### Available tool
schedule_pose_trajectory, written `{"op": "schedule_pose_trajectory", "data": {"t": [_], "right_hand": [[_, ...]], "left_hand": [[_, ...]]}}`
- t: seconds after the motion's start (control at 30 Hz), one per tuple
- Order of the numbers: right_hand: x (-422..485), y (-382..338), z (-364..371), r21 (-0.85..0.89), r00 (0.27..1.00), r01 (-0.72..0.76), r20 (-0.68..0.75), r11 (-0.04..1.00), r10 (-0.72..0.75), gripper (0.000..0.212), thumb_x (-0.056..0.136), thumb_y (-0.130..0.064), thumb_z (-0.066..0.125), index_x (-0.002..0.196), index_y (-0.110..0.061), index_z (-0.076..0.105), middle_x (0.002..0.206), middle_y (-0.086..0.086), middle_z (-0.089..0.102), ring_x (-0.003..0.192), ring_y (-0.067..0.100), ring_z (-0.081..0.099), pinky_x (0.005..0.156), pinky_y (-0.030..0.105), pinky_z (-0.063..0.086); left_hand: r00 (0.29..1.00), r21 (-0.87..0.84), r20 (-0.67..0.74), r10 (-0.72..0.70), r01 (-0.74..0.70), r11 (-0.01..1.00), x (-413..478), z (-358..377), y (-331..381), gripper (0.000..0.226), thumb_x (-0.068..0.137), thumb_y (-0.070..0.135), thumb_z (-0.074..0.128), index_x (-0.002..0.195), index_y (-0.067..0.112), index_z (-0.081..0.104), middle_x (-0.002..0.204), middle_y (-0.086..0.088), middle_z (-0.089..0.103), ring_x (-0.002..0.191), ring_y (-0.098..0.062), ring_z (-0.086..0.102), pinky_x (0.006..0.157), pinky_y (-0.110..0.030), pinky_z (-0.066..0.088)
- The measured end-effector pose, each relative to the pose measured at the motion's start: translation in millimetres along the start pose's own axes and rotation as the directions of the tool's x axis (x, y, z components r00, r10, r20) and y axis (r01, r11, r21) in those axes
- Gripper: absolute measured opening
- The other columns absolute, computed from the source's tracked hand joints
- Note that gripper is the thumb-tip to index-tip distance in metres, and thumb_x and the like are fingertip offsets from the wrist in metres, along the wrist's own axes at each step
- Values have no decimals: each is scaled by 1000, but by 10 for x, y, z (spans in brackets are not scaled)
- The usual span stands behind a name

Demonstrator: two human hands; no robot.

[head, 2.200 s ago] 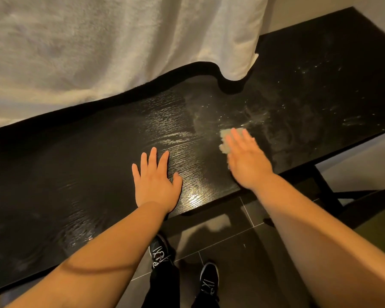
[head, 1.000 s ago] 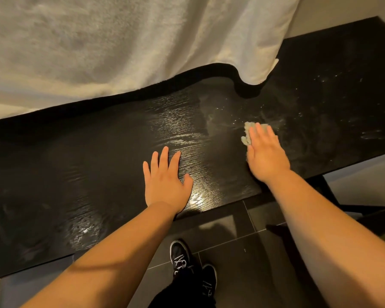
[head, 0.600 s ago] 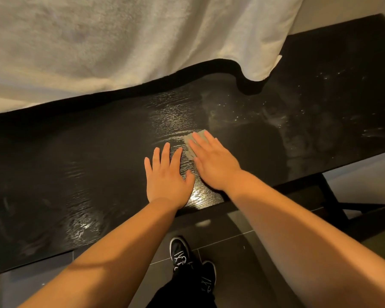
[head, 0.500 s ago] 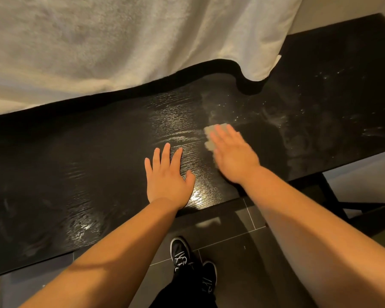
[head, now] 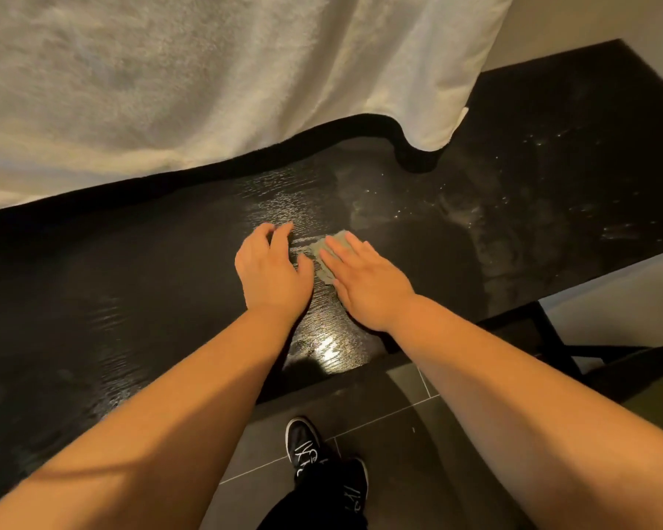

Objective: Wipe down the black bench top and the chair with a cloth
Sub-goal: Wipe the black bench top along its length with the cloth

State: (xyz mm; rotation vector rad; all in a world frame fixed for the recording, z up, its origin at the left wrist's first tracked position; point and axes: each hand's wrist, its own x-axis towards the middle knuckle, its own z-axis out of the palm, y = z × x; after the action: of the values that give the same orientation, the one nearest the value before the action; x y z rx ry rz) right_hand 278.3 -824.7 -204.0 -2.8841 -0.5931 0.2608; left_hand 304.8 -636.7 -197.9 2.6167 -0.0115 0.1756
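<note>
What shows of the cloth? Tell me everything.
The cloth is small, pale grey-green and soft-looking, crumpled rather than neatly folded. It lies on the black bench, where the glossy stretch meets the smeared, speckled part to the right. The right hand presses on it with straight fingers and hides most of it; only its left and far edges show. The thumb of the left hand is close beside it; whether they touch cannot be told.
</note>
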Motion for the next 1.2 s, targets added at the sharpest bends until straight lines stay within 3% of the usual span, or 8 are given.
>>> {"op": "schedule_pose_trajectory", "data": {"t": [0.17,0.3,0.47,0.6,0.8,0.93,1.1,1.2], "right_hand": [[-37,746,-144,36,913,-389,-121,921,390,61,107,-26,41,164,-14,22,168,12,24,155,36,16,125,56,23],[-23,755,-186,51,821,-557,-117,829,559,61,107,-30,33,164,-15,17,169,9,19,155,37,14,126,54,19],[273,44,-105,40,962,-261,-73,964,263,60,108,-38,18,165,-20,18,170,6,19,157,33,10,127,51,18],[305,280,-87,10,990,-135,-24,991,136,59,110,-34,30,166,-19,18,173,5,14,160,31,7,129,49,14],[44,1073,-251,55,886,-444,-120,894,447,57,108,-26,37,163,-12,27,170,11,21,157,36,14,126,54,18],[121,807,-217,71,837,-526,-135,848,530,60,108,-30,34,163,-13,23,171,10,18,157,36,11,126,51,15],[457,81,-24,22,983,-145,-108,989,146,62,107,-29,37,165,-15,20,172,9,19,159,34,10,128,50,17],[490,344,-91,23,991,-91,-96,996,93,59,107,-26,40,164,-15,26,172,8,19,159,31,11,128,48,15]], "left_hand": [[962,244,261,75,-141,959,476,174,-118,68,102,49,43,166,27,31,175,-10,20,161,-33,13,130,-57,9],[952,314,300,67,-165,935,488,222,-125,72,102,57,29,168,32,20,178,-6,9,163,-32,2,131,-58,4],[955,320,291,60,-157,934,508,201,-110,73,100,57,30,167,31,22,177,-6,10,163,-32,3,130,-59,5],[953,324,297,59,-159,933,518,221,-105,73,100,59,31,167,32,22,177,-6,9,163,-32,3,131,-58,5],[950,337,310,50,-159,928,528,182,-93,73,101,59,29,168,32,21,177,-5,9,163,-31,3,131,-58,5],[952,334,301,51,-155,930,530,194,-97,73,100,59,28,167,33,21,177,-4,10,163,-31,3,131,-58,6],[954,329,296,51,-152,932,514,213,-101,72,100,59,32,167,33,22,177,-4,10,163,-30,3,131,-57,5],[955,325,290,59,-156,933,520,212,-108,72,101,60,31,167,33,22,177,-4,11,163,-30,4,131,-57,5]]}}
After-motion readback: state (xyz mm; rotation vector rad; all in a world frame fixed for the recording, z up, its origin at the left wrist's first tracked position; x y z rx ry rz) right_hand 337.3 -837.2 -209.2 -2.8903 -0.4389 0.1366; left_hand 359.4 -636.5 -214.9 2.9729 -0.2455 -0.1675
